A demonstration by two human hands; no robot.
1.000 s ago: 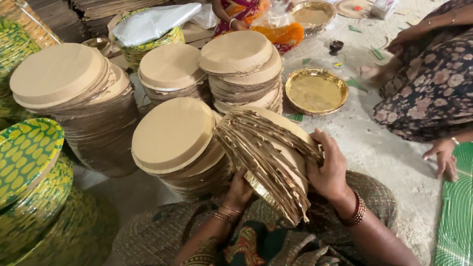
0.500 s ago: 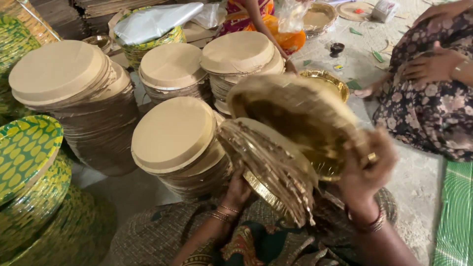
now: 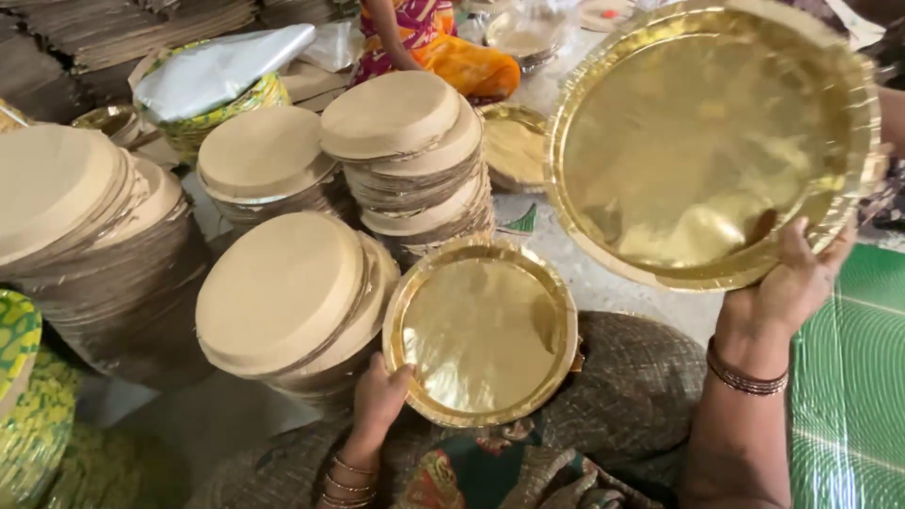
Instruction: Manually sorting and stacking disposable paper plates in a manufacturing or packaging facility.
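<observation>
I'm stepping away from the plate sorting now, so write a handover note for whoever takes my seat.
Left hand: holds the gold plate stack on the lap by its lower left rim, shiny face up.
Right hand: holds one single gold plate lifted up to the right, its fingers under the lower rim.
Nearby: brown plate stacks face down to the left, another gold plate on the floor behind.
Done: one plate separated from the lap stack.
Left: the lifted plate is not yet set down, and the lap stack remains.
</observation>
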